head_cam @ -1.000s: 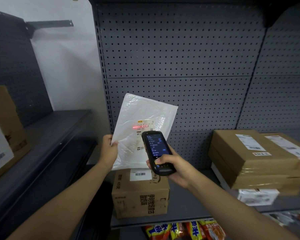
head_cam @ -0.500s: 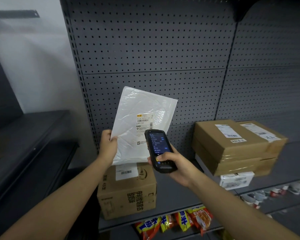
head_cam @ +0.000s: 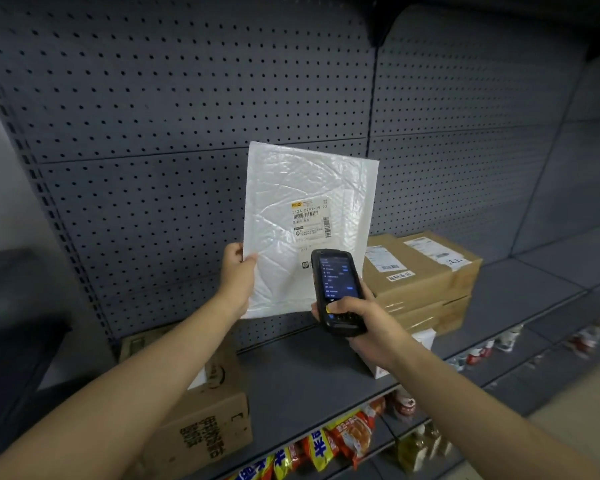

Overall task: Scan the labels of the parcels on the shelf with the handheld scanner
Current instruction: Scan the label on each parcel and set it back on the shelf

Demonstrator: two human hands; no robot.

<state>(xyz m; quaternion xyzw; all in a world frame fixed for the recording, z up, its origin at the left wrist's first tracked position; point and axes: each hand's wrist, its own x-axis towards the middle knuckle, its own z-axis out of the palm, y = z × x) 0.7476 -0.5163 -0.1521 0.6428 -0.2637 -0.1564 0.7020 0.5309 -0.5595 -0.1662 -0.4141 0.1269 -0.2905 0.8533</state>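
Gripping white mailer (head_cam: 309, 230) upright: left hand (head_cam: 236, 278), fingers clamped on its left edge. Right hand (head_cam: 364, 320) fingers wrapped around scanner (head_cam: 336, 292), just below mailer's label (head_cam: 310, 220).

Grey pegboard back panel (head_cam: 187, 98) fills the upper view from 9 to 3 o'clock. Snack packets (head_cam: 340, 441) in red and yellow on the lower tier at 6 o'clock, small cups or tubs (head_cam: 478, 351), blurred, at 4 o'clock. Pale wall strip (head_cam: 0, 188) at 9 o'clock.

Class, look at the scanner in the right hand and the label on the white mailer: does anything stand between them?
Nothing visible does. The scanner, in the right hand, sits just below the label on the mailer that the left hand holds up.
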